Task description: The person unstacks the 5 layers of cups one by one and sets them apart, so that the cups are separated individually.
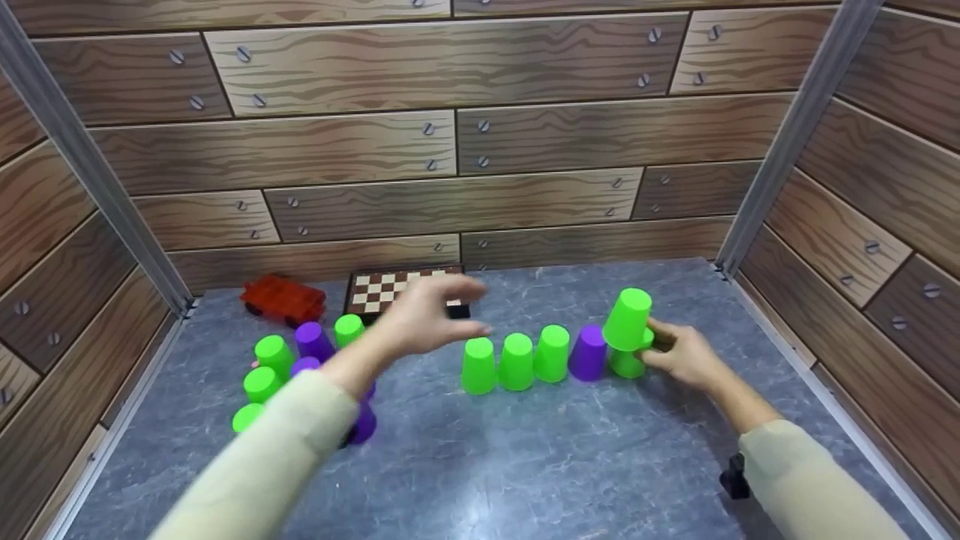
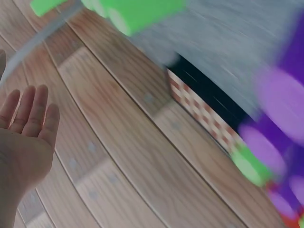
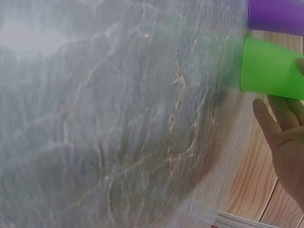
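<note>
Two stacked green cups [image 1: 628,330] — right-hand fingers [image 1: 660,346] touching them.

open grey table [image 1: 525,465] in front, cup row [image 1: 525,361] mid, cup cluster [image 1: 300,367] left, chessboard [image 1: 390,289] behind

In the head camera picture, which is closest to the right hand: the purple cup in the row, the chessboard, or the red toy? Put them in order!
From the right hand:
1. Purple cup, in the row just beside it.
2. Chessboard, at the back wall.
3. Red toy, back left corner side.
</note>
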{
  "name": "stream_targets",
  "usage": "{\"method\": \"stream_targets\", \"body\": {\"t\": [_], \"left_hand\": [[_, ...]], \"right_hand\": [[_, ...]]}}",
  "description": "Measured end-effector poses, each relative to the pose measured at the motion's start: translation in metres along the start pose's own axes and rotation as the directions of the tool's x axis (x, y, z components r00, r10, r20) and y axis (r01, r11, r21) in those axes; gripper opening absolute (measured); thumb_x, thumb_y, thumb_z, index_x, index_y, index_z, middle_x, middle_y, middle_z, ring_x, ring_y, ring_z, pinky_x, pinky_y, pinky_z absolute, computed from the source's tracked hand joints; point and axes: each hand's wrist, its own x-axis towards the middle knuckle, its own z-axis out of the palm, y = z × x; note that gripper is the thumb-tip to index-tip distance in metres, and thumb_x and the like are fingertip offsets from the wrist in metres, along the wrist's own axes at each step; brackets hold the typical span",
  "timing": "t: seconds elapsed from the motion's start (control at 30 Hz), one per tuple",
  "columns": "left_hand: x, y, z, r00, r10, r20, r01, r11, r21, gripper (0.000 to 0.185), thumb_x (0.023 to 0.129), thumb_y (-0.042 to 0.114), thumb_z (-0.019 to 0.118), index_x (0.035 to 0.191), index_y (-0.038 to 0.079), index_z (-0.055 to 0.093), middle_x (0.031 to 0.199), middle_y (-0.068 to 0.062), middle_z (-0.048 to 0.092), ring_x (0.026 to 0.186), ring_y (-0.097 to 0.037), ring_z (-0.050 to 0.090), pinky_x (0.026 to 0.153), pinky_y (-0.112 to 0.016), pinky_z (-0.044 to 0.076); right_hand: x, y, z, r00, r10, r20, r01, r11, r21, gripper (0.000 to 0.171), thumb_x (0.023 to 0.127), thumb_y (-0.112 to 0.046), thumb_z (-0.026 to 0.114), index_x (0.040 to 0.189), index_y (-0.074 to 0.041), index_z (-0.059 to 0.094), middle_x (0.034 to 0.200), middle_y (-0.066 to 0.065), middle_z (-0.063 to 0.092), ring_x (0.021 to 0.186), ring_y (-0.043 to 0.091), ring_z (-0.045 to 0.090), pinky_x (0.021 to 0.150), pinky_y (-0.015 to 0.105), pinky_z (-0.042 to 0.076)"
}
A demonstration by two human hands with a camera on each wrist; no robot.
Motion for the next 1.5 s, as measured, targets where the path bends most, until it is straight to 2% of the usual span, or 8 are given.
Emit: {"method": "stream_targets", "body": {"t": [0.13,0.37,0.57,0.77,0.97,1.17,1.33,1.5], "left_hand": [[0.036,0.011,0.038,1.0,0.014,-0.025,-0.016,0.998,-0.065,0.056,0.089,0.027,0.089,0.137,0.006,0.069,0.134,-0.01,0.072,0.124,-0.022,0.067,0.11,-0.035,0.05],[0.086,0.026,0.107,0.996,-0.044,-0.079,0.029,0.983,-0.183,0.059,0.09,0.032,0.088,0.14,0.01,0.067,0.139,-0.004,0.069,0.127,-0.016,0.065,0.111,-0.031,0.049],[0.111,0.035,0.153,0.991,-0.087,-0.103,0.062,0.973,-0.224,0.06,0.091,0.029,0.087,0.143,0.011,0.066,0.142,-0.002,0.068,0.129,-0.015,0.063,0.108,-0.026,0.049],[0.122,0.038,0.181,0.986,-0.132,-0.105,0.103,0.966,-0.238,0.062,0.092,0.032,0.086,0.147,0.013,0.063,0.147,0.0,0.064,0.134,-0.017,0.06,0.108,-0.027,0.049],[0.131,0.04,0.196,0.986,-0.124,-0.113,0.092,0.964,-0.249,0.06,0.094,0.025,0.085,0.147,0.01,0.062,0.146,-0.003,0.065,0.133,-0.017,0.061,0.109,-0.025,0.048],[0.132,0.042,0.199,0.977,-0.181,-0.116,0.147,0.957,-0.251,0.052,0.094,0.025,0.084,0.142,0.017,0.067,0.136,0.001,0.07,0.124,-0.014,0.065,0.101,-0.021,0.051],[0.124,0.039,0.182,0.976,-0.177,-0.126,0.139,0.954,-0.265,0.049,0.094,0.025,0.084,0.14,0.017,0.068,0.128,0.002,0.073,0.116,-0.013,0.067,0.091,-0.02,0.055],[0.115,0.034,0.147,0.979,-0.143,-0.144,0.099,0.957,-0.273,0.051,0.094,0.023,0.084,0.141,0.016,0.067,0.129,0.0,0.072,0.114,-0.015,0.068,0.088,-0.021,0.057]], "right_hand": [[0.0,0.001,-0.001,1.0,-0.002,-0.005,0.002,1.0,-0.005,0.068,0.089,-0.003,0.078,0.149,0.012,0.049,0.141,0.034,0.058,0.126,0.049,0.062,0.109,0.058,0.048],[-0.001,0.001,0.002,1.0,-0.009,-0.012,0.01,0.998,0.055,0.067,0.09,0.0,0.077,0.149,0.013,0.049,0.14,0.033,0.06,0.124,0.044,0.064,0.107,0.052,0.051],[-0.002,-0.001,0.005,1.0,0.001,-0.008,0.0,0.997,0.074,0.067,0.09,0.0,0.078,0.15,0.01,0.05,0.139,0.03,0.062,0.123,0.04,0.065,0.105,0.045,0.055],[-0.003,-0.001,0.004,1.0,-0.012,0.013,0.011,0.993,0.116,0.067,0.092,0.001,0.076,0.151,0.012,0.046,0.142,0.033,0.059,0.125,0.043,0.064,0.104,0.047,0.055],[-0.003,0.0,0.002,1.0,-0.011,0.018,0.008,0.991,0.133,0.067,0.093,0.002,0.075,0.152,0.013,0.044,0.141,0.033,0.059,0.125,0.041,0.063,0.104,0.048,0.054],[-0.002,0.0,0.003,1.0,-0.006,0.023,0.003,0.991,0.135,0.067,0.093,0.001,0.075,0.152,0.011,0.045,0.142,0.033,0.059,0.126,0.041,0.062,0.106,0.05,0.053],[-0.001,-0.001,0.004,0.999,-0.033,0.032,0.029,0.992,0.12,0.065,0.094,-0.001,0.077,0.152,0.009,0.048,0.142,0.031,0.06,0.125,0.041,0.064,0.101,0.041,0.057],[-0.003,0.0,0.001,0.999,-0.015,0.036,0.011,0.992,0.122,0.061,0.094,-0.001,0.076,0.15,0.008,0.053,0.142,0.028,0.062,0.124,0.04,0.064,0.099,0.031,0.056]]}}
